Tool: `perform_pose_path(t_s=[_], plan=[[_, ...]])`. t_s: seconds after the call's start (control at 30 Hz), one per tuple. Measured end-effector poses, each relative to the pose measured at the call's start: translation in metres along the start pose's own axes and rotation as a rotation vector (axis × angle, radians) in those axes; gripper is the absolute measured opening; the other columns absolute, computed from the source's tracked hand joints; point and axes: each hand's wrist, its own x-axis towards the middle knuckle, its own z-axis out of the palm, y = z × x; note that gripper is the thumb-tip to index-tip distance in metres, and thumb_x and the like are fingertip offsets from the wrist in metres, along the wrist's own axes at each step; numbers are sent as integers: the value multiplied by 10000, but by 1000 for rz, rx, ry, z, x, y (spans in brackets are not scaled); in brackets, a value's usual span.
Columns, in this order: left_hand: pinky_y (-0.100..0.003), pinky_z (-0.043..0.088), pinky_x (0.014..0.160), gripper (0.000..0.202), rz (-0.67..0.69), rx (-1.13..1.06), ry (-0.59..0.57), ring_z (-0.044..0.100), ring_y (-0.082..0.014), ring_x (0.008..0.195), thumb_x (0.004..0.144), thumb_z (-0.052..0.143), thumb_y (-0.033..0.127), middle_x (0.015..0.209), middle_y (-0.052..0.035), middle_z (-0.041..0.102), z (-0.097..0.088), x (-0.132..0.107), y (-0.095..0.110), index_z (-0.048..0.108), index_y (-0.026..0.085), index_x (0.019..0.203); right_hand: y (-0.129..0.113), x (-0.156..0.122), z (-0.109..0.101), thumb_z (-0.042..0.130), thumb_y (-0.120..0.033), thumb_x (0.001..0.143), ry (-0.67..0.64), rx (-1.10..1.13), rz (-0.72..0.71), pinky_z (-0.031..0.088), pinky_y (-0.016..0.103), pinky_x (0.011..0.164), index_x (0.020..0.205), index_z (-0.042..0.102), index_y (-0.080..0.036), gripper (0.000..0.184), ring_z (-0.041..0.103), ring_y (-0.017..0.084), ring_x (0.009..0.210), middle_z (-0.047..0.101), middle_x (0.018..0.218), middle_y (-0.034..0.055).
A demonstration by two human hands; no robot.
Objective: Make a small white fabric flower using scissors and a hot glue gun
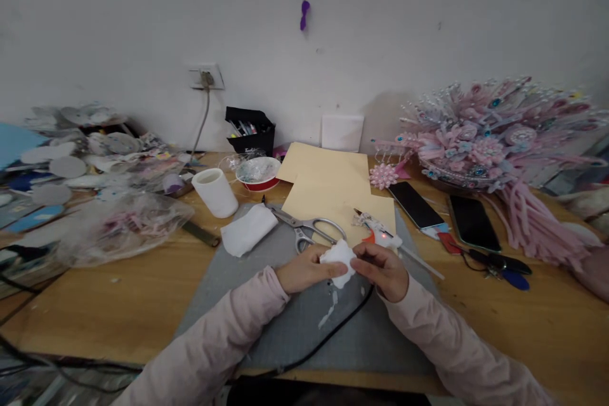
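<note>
A small white piece with a scalloped edge [340, 261], perhaps felt or paper, is held above the grey mat [266, 323]. My left hand [303, 269] is closed, pinching it between thumb and fingers. With closed fingertips, my right hand [386, 268] grips its right edge. Just behind my right hand lies a glue gun [387, 240] with an orange trigger, a lit red light and a clear glue stick. Silver scissors [311, 227] rest beyond my left hand, beside a larger white cut piece [250, 228]. A thin white scrap [328, 312] lies below the hands.
Cream card sheets [328, 168] lie behind the scissors. A white roll [215, 193] and a red-rimmed bowl [259, 184] stand left. Two phones [416, 205] and a pink beaded headdress [476, 146] are right. A black cable [328, 341] crosses the mat.
</note>
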Motion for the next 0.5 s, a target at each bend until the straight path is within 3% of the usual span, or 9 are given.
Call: perform_pose_path(t_s=[0.27, 0.5], plan=[[-201, 289, 504, 478, 94, 92, 93, 342, -80, 509, 662, 508, 597, 536, 29, 428, 3, 6, -11, 537, 124, 599, 6, 4, 2, 612, -544, 604, 126, 63, 56, 215, 189, 330, 693, 535, -174, 388, 284, 48, 367, 400, 471, -62], [-240, 362, 616, 399, 209, 251, 274, 470, -146, 651, 758, 441, 506, 710, -32, 568, 12, 7, -14, 590, 138, 796, -7, 3, 1, 654, -431, 609, 139, -91, -128, 380, 247, 509, 700, 596, -174, 279, 465, 122, 556, 530, 630, 12]])
